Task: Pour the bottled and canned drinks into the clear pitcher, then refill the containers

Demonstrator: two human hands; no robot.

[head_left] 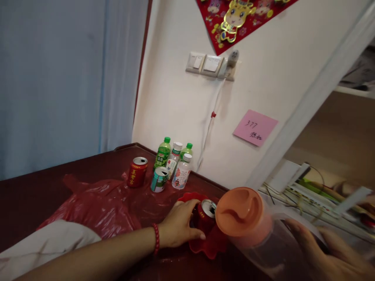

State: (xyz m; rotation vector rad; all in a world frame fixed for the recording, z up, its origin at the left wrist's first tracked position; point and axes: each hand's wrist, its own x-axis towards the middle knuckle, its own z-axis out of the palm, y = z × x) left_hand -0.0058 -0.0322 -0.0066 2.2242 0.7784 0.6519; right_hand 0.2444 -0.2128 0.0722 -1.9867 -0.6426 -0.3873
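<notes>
My left hand (180,226), with a red bead bracelet on its wrist, curls its thumb and fingers round an opened red drink can (203,220). The can stands in a red scalloped dish (209,249). On the right, my right hand (328,249) grips a clear plastic pitcher (281,246), somewhat blurred. Its orange lid (240,212) points left, so the pitcher is tilted toward the can's top. Whether any liquid flows between them I cannot tell. The pitcher's lower part runs out of view.
Behind stand another red can (137,171), a teal-and-white can (159,179), a white-capped bottle (181,171) and several more bottles. A crumpled red plastic bag (99,207) lies left on the dark red table (29,191). A white cable (209,128) hangs from the wall socket. Shelves are at right.
</notes>
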